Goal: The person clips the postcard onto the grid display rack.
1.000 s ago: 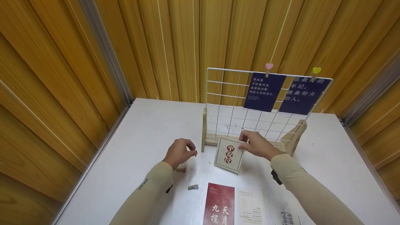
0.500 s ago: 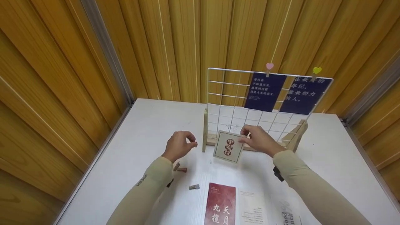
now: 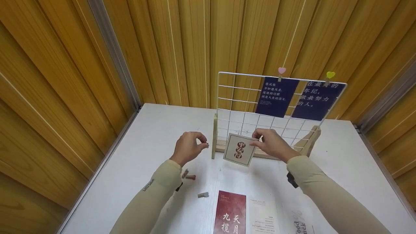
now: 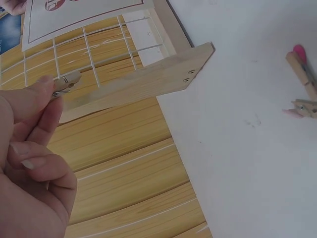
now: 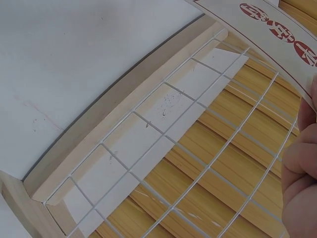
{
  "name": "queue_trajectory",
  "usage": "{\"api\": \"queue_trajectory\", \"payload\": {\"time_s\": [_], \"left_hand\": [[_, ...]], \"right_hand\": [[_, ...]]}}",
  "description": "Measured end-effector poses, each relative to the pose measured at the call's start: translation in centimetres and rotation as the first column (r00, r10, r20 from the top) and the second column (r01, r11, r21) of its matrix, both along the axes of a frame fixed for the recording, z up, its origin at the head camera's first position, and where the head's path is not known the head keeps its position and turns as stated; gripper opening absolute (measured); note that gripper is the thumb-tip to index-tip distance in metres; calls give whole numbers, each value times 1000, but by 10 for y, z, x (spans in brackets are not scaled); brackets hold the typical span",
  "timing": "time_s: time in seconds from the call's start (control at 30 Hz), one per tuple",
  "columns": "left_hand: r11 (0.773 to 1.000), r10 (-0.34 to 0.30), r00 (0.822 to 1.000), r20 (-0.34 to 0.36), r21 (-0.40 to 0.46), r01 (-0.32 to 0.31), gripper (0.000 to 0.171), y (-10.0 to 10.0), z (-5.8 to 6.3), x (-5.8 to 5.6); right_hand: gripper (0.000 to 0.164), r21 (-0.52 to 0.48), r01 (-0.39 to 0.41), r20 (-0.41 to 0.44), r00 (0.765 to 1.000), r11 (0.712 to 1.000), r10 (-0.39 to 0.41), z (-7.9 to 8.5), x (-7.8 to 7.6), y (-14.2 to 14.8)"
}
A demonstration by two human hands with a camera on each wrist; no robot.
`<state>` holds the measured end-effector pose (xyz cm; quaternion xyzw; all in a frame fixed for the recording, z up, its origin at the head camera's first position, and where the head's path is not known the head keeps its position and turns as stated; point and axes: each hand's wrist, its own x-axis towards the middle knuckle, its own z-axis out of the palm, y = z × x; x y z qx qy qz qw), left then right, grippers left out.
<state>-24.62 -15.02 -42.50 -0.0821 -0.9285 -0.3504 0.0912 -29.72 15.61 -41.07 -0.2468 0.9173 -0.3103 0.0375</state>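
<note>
My left hand point(image 3: 188, 148) pinches a small wooden clothespin point(image 4: 68, 83) between thumb and forefinger, left of the wire grid rack's wooden leg point(image 3: 214, 136). With thumb and fingers my right hand point(image 3: 273, 144) holds the upper right edge of a cream card point(image 3: 240, 149) printed with red round characters. The card hangs slightly tilted in front of the grid's lower left part. Higher on the rack, a clothespin with a pink heart point(image 3: 281, 70) clips one dark blue card point(image 3: 277, 96). Another with a yellow heart point(image 3: 331, 75) clips a second blue card point(image 3: 318, 100).
Loose clothespins point(image 3: 190, 177) lie by my left forearm, and a grey clothespin point(image 3: 203, 194) lies nearer the front. A red card point(image 3: 231, 213) and a pale printed card point(image 3: 262, 214) lie on the white table point(image 3: 169, 123). Wood-look panels point(image 3: 195, 48) stand behind.
Both hands have risen a little in the view, toward the rack. The cream card has moved up with my right hand. The loose clothespins beside my left forearm show more fully.
</note>
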Motion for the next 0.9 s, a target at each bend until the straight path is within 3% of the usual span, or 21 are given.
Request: {"api": "queue_trajectory", "payload": {"time_s": [0.47,0.7,0.9], "left_hand": [[999,-37,983,-179,-28,33,5,6,13,2],[999,-30,976,-213,-30,25,5,8,19,2],[999,-30,971,-238,-34,22,4,10,30,4]], "right_hand": [[9,-28,-40,-80,996,999,37,15,0,-2],[10,-23,-12,-61,998,1000,11,23,-2,-5],[10,-42,-6,-116,993,999,1,31,-4,-7]]}}
